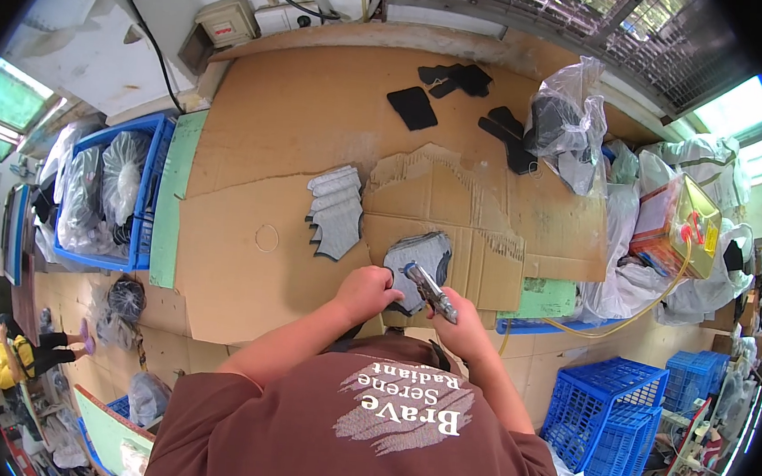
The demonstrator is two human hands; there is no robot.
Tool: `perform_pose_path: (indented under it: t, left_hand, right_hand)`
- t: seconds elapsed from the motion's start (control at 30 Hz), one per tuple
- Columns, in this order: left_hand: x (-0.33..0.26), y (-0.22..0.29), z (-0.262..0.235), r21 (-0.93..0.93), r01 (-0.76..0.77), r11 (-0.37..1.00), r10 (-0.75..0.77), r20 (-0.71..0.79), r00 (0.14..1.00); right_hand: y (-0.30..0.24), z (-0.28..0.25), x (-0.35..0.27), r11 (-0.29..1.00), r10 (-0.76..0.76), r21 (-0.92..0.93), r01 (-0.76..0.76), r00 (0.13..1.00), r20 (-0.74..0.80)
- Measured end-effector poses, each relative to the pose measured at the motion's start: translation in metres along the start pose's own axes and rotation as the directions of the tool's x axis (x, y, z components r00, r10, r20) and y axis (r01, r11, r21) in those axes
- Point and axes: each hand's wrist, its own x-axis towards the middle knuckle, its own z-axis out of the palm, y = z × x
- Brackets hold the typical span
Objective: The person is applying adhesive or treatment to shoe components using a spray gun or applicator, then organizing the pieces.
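Left hand flat on grey cut piece, right hand gripping spray gun; nozzle near fingers, overspray risk.

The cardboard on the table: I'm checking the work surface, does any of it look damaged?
Yes. The top cardboard sheet has ragged, torn edges with its corrugation exposed, just beyond the grey piece the left hand touches.

A flat grey fabric piece lies on cardboard under a metal spray gun.
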Motion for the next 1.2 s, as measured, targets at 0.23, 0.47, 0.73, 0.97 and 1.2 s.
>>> perform_pose_path:
  t: [0.23, 0.47, 0.73, 0.97, 1.2]
  left_hand:
    - [0.002, 0.007, -0.004, 0.094, -0.035, 0.995, 0.031, 0.037, 0.999]
    - [0.002, 0.002, 0.002, 0.101, -0.081, 0.992, 0.084, -0.034, 0.996]
    - [0.001, 0.002, 0.0, 0.099, -0.091, 0.991, 0.094, -0.029, 0.995]
    - [-0.002, -0.023, -0.005, -0.316, -0.021, 0.948, -0.018, -0.118, 0.993]
    - [0.0, -0.115, -0.02, -0.731, 0.134, 0.67, -0.419, -0.223, 0.88]
  right_hand:
    - [0.003, 0.003, 0.003, 1.0, -0.016, 0.027, 0.016, 1.0, -0.001]
    - [0.007, -0.002, 0.003, 0.999, 0.019, 0.027, -0.018, 0.999, -0.032]
    - [0.019, -0.016, 0.002, 0.993, 0.041, 0.113, -0.024, 0.987, -0.157]
    - [0.02, -0.022, -0.002, 0.994, -0.02, 0.103, 0.033, 0.991, -0.13]
    - [0.016, -0.02, -0.004, 0.996, -0.019, 0.088, 0.028, 0.995, -0.097]
